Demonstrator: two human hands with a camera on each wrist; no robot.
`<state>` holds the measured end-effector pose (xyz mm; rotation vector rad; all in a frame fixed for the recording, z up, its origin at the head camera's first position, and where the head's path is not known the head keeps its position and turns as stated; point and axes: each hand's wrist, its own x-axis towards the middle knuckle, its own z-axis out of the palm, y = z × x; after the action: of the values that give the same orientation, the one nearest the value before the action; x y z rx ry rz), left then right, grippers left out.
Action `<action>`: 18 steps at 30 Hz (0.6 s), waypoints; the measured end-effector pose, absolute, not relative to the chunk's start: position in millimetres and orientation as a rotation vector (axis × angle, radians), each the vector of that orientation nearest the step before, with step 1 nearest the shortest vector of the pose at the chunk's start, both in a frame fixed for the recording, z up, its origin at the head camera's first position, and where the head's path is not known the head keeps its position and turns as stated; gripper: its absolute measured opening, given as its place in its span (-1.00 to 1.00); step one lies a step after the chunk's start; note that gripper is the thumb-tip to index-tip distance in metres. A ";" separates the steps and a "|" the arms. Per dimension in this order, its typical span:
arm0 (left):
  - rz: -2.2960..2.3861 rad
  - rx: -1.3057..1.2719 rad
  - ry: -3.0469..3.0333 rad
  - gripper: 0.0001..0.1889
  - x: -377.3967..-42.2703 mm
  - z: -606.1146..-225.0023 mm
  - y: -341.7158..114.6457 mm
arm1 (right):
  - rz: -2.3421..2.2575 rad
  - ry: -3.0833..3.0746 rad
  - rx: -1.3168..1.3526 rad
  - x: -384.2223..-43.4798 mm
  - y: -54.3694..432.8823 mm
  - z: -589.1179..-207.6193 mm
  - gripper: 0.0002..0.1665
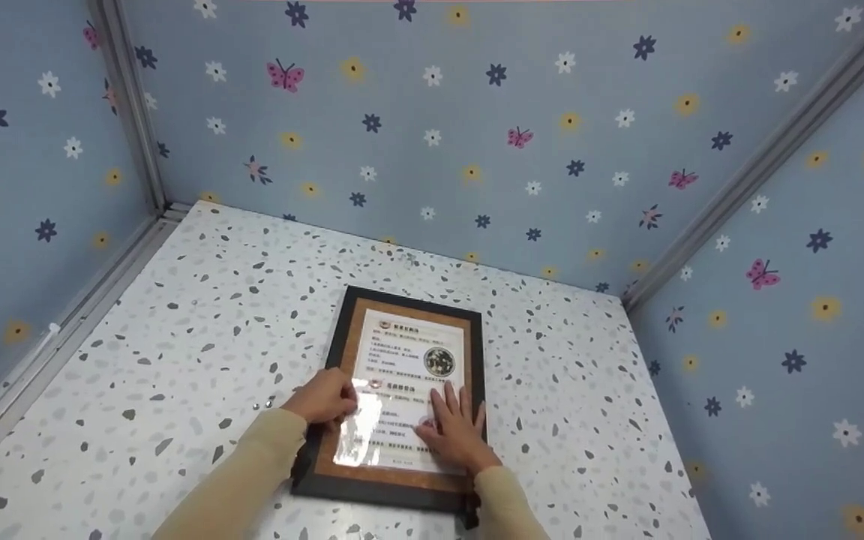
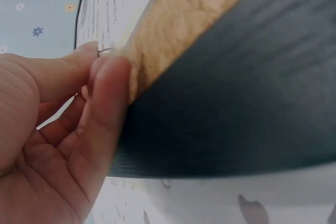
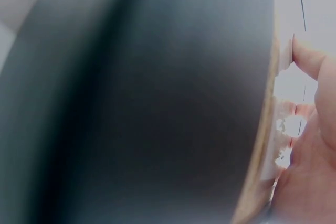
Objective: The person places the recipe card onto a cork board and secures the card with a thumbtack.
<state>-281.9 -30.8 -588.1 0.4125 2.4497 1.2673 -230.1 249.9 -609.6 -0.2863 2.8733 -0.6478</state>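
Observation:
A black-framed cork board (image 1: 342,484) lies on the speckled table, carrying a glossy printed sheet (image 1: 411,337) with text and round pictures. At the sheet's left edge, the thumb and index finger of my left hand (image 1: 325,397) pinch a thin metal pin (image 2: 105,50); its tip and head are mostly hidden by the fingers. My right hand (image 1: 458,433) rests with spread fingers on the lower right part of the sheet, pressing it against the cork (image 2: 176,19). In the right wrist view the dark frame (image 3: 178,98) blocks much of the picture.
Two tiny shiny items (image 1: 262,405), too small to identify, lie on the white speckled tabletop (image 1: 199,330) left of the board. Flower-patterned blue panels (image 1: 432,105) with grey metal corner posts (image 1: 732,187) enclose the table at the back and both sides.

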 end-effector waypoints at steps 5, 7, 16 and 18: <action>1.204 0.351 2.430 -0.91 -286.0 -579.8 -29.3 | -0.641 2.876 -0.269 -231.1 248.0 -608.9 -0.04; 1.182 0.330 2.417 -0.91 -286.7 -578.8 -27.5 | -0.640 2.874 -0.260 -229.8 248.1 -610.4 -0.05; 1.170 0.280 2.399 -0.89 -288.6 -576.7 -24.4 | -0.637 2.887 -0.277 -229.9 249.1 -611.2 -0.04; 1.161 0.281 2.398 -0.89 -289.1 -575.5 -24.9 | -0.635 2.893 -0.288 -230.5 248.9 -609.9 -0.04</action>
<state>-289.1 -24.9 -575.5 0.2807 2.3981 1.1613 -230.5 248.9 -609.9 -0.2882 2.8928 -0.6350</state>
